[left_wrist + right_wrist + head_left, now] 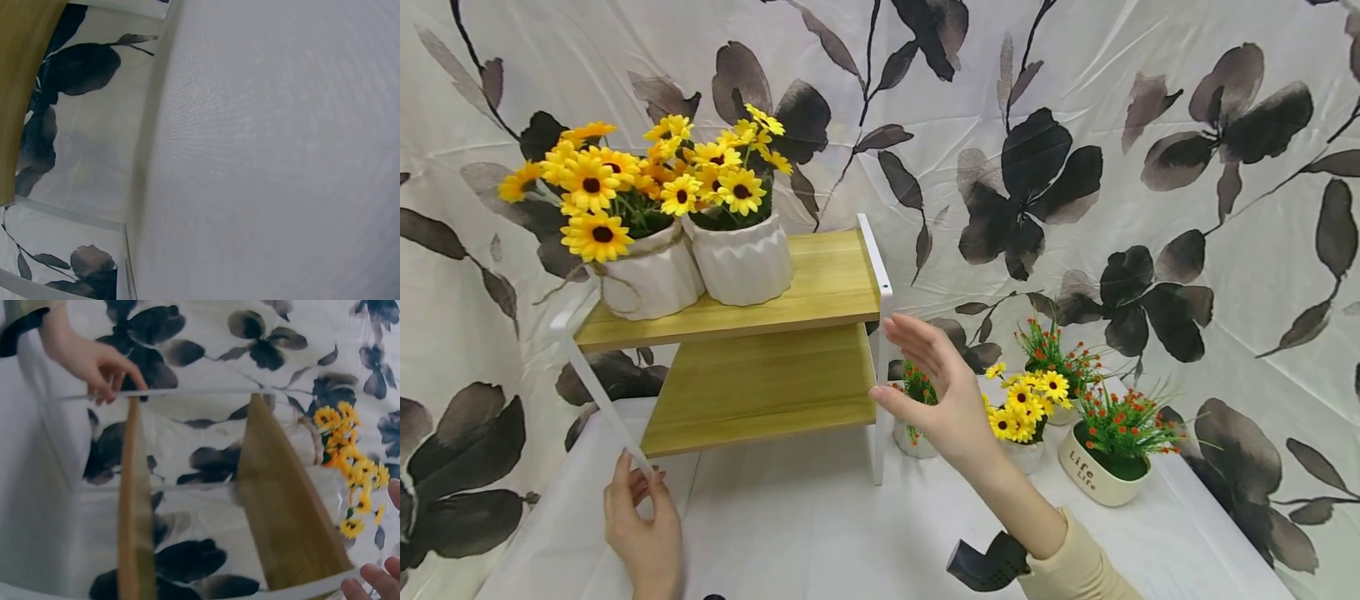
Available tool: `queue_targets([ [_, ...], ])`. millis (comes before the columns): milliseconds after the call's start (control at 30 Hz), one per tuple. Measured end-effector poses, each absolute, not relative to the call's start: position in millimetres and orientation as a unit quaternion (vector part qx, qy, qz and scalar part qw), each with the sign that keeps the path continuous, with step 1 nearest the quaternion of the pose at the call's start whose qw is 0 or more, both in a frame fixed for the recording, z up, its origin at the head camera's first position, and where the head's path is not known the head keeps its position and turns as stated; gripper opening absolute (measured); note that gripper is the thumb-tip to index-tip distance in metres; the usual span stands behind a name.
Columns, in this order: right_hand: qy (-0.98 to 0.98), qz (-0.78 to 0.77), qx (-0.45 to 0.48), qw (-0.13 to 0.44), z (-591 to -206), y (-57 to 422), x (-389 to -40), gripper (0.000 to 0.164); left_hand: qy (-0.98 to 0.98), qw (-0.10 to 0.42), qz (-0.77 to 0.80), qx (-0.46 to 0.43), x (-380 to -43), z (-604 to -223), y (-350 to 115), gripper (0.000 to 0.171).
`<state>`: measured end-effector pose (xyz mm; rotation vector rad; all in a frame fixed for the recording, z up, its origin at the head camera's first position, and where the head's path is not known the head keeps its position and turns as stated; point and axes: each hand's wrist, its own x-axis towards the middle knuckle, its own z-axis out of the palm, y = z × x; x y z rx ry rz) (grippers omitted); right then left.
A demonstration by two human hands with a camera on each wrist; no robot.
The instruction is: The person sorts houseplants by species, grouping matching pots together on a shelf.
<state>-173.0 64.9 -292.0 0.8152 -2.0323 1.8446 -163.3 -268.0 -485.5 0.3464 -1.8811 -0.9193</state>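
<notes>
Adjusting shelf (831,267), prob; my L hand (643,525) pinches its L leg (607,401), R hand (947,408) spread near R side; next likely needs R grip.

Table (790,533) under white cloth. On it: two-tier shelf (760,396), white frame, wood boards. Top board (831,271) carries two white sunflower pots side by side, left one (651,279) tied with twine, right one (745,260) ribbed. Right of shelf, on cloth: small red-flowered pot (917,442) beside the leg, yellow-flowered pot (1022,457), rear red-flowered plant (1060,358), cream "Life Life" pot (1101,477).
</notes>
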Motion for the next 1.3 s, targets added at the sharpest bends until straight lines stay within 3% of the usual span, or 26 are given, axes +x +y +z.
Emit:
queue_targets([
  [200, -0.694, 0.652, 0.260, 0.162, -328, 83, -165, 0.065, -0.764, 0.504, -0.379, 0.135, -163, -484, -269, 0.054],
  [700, -0.700, 0.659, 0.192, 0.199, -400, 136, -151, 0.062, -0.766, 0.486, -0.392, 0.154, -163, -485, -268, 0.053],
  [1300, -0.705, 0.672, -0.048, 0.222, -468, 181, -154, 0.055, -0.770, 0.488, -0.387, 0.141, -164, -488, -269, 0.055],
])
